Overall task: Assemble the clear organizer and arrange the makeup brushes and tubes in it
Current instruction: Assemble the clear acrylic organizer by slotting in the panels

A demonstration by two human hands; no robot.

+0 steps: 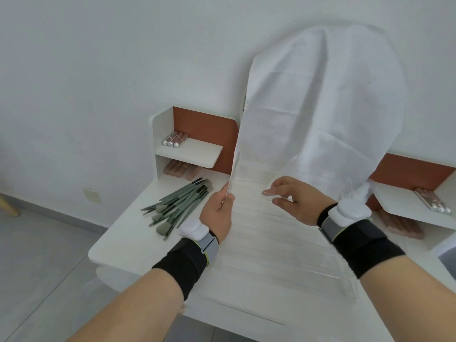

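Several clear organizer panels (276, 245) lie flat in a row across the white desk (138, 230). My left hand (218, 213) holds one clear panel (234, 169) upright on its edge. My right hand (293, 198) pinches a small clear piece (274, 193) just above the row. Several green makeup brushes (177, 203) lie in a pile left of my left hand. Three silver-capped pink tubes (174, 139) rest on the left shelf, with brownish tubes (180, 169) below it. More tubes (431, 201) sit on the right shelf.
A white cloth (320, 107) drapes over something tall at the back of the desk. Orange back panels (204, 129) line the shelf units. The desk's left edge drops to a grey tiled floor (37, 243). More brownish tubes (399, 225) lie under the right shelf.
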